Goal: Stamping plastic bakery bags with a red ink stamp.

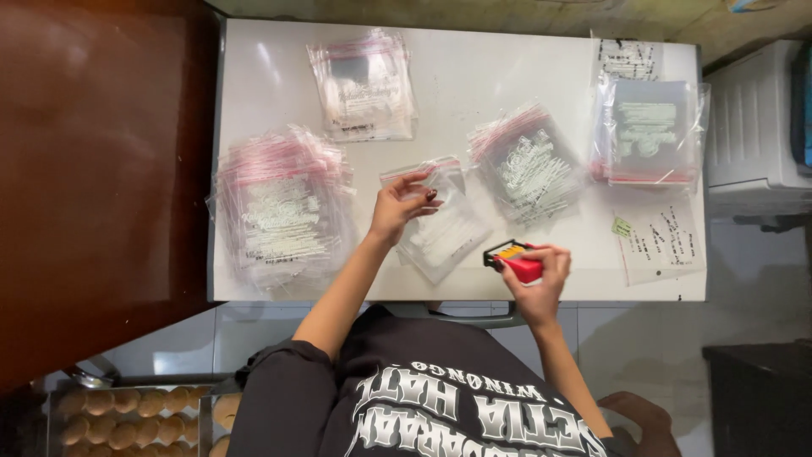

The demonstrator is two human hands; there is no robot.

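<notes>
My left hand (397, 206) pinches the top edge of a clear printed plastic bag (444, 233) lying flat near the middle of the white table (457, 76). My right hand (541, 275) grips a small red and black hand stamp (513, 258) just above the table's near edge, to the right of that bag and apart from it.
Stacks of clear red-striped bags lie around: a large pile at left (283, 211), one at the back (364, 85), one right of centre (529, 165), another at far right (650, 131). A paper sheet (661, 241) lies front right. A tray of round cookies (127, 415) sits lower left.
</notes>
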